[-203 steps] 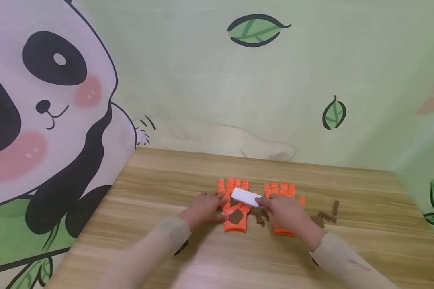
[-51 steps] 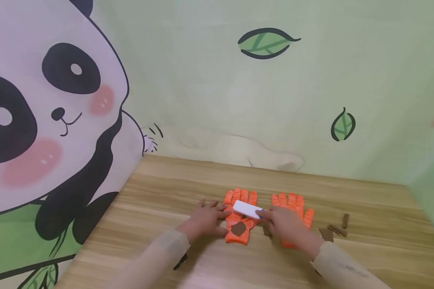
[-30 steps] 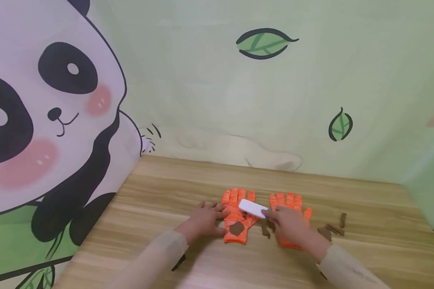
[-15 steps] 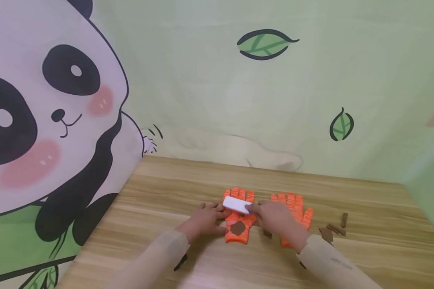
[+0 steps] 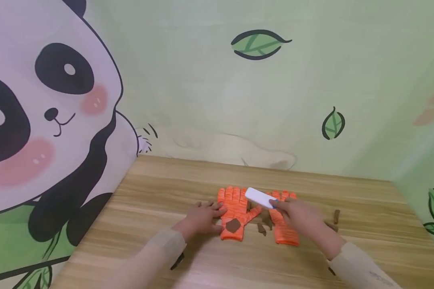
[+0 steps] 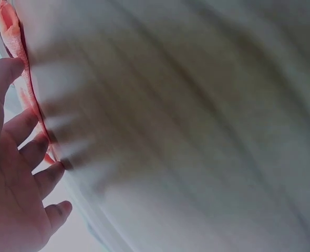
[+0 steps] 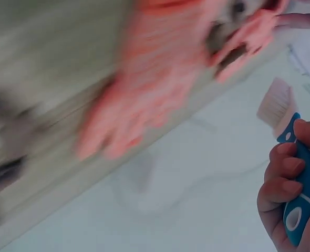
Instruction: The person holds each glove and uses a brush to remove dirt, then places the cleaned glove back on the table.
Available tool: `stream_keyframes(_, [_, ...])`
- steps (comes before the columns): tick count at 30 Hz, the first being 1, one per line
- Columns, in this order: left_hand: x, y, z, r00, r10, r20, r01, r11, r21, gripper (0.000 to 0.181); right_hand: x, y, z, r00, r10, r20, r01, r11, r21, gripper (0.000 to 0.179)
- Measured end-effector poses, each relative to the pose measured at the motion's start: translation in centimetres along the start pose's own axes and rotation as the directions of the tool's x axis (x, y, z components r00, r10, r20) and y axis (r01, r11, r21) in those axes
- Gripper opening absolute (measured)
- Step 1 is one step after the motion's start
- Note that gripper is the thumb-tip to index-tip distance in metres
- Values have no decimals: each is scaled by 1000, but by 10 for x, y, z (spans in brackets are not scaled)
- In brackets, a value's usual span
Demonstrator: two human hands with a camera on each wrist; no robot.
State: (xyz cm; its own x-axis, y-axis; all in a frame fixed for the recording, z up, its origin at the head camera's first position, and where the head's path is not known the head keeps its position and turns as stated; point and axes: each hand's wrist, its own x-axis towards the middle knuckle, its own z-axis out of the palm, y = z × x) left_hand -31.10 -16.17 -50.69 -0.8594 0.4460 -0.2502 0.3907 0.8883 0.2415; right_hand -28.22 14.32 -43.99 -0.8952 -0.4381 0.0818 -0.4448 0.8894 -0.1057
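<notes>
In the head view, two orange knit gloves lie flat side by side, the left glove point(image 5: 235, 206) and the right glove point(image 5: 286, 235). A brown patch point(image 5: 233, 225) sits near the cuff of the left one. My left hand point(image 5: 201, 218) touches that glove's left edge, its fingers spread in the left wrist view. My right hand point(image 5: 301, 214) grips the blue handle of a brush point(image 7: 302, 191), whose pale bristles point(image 7: 277, 104) appear clear of the gloves in the right wrist view. In the head view the white brush head point(image 5: 258, 197) spans the space between the gloves, partly covering the right one's fingers.
Brown pieces point(image 5: 262, 228) lie on the wooden table point(image 5: 209, 263) between the gloves. More brown scraps point(image 5: 336, 216) are to the right, partly behind my right hand. A wall covering point(image 5: 202, 100) with a printed panda and leaves rises behind the table.
The brush in my right hand moved left across the left glove, then right to above the gap between the gloves. My left hand stays at the left glove's edge. The head view shifted slightly.
</notes>
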Motion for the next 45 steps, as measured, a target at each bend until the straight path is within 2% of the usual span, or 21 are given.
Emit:
stream_keyframes(3, [-1, 5, 7, 1000, 12, -9, -12, 1000, -11, 64, 12, -10, 11, 997, -69, 18, 69, 998, -8, 35])
stream_keyframes(6, [-3, 9, 13, 999, 32, -10, -32, 999, -11, 64, 11, -5, 26, 991, -116, 63, 115, 993, 27, 34])
stream_keyframes(8, [-5, 9, 16, 999, 37, -16, -37, 999, -22, 64, 3, 6, 32, 991, -97, 90, 90, 992, 87, 33])
stream_keyframes(11, [-7, 7, 17, 999, 26, -37, -28, 999, -31, 63, -7, 26, 32, 997, -9, 82, -3, 991, 135, 35])
stream_keyframes(16, [-13, 5, 20, 999, 35, -38, -36, 999, -38, 64, -13, 44, 19, 999, 52, -5, -51, 997, 62, 36])
stream_keyframes(19, [-15, 8, 21, 998, 50, -33, -52, 998, -45, 65, -14, 43, 13, 998, 41, -48, -38, 998, 56, 34])
stream_keyframes(23, [-15, 12, 19, 998, 46, -45, -48, 998, -45, 65, -14, 36, 13, 1000, -27, 6, 27, 998, 52, 31])
stream_keyframes(25, [-14, 12, 19, 998, 37, -44, -39, 998, -49, 64, -14, 33, 16, 997, -45, 67, 41, 997, 63, 31])
stream_keyframes(27, [-13, 12, 19, 999, 31, -43, -33, 998, -55, 64, -16, 35, 20, 994, -34, 100, 25, 996, 85, 32])
stream_keyframes(30, [-10, 10, 19, 999, 28, -42, -30, 998, -64, 65, -21, 40, 20, 993, 25, 120, -43, 988, 150, 34])
stream_keyframes(34, [-8, 6, 18, 998, 22, -57, -25, 998, -59, 65, -31, 50, 11, 993, 51, 107, -65, 989, 134, 34])
stream_keyframes(38, [-6, 0, 14, 998, 2, -65, -5, 999, -43, 64, -41, 56, -1, 997, 54, 48, -58, 995, 78, 32])
stream_keyframes(42, [-3, -1, 5, 999, -15, -48, 14, 1000, -13, 64, -49, 57, -13, 997, 65, -33, -61, 992, 111, 32])
stream_keyframes(45, [2, -1, 1, 999, -33, -41, 33, 999, 13, 64, -51, 58, -20, 996, 74, -51, -67, 989, 134, 33])
